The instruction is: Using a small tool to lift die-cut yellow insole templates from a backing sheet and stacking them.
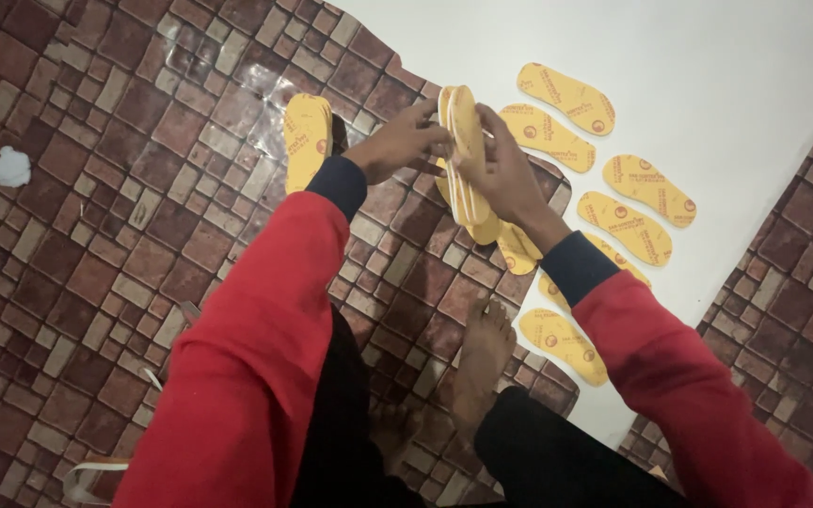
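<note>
A stack of yellow shoe insoles (463,150) stands on edge between my two hands above the floor. My left hand (397,143) pinches the stack's upper left side with its fingertips. My right hand (505,169) wraps the stack from the right. Both sleeves are red with dark cuffs. Several more yellow insoles (637,226) lie flat on a white sheet (726,75) to the right. Another small pile of insoles (307,141) rests on the brick-patterned floor to the left of my hands.
My bare foot (482,357) rests on the brick-patterned floor mat (124,188) below the hands. A crumpled white scrap (11,167) lies at the far left. A pale strap (91,475) lies at the bottom left.
</note>
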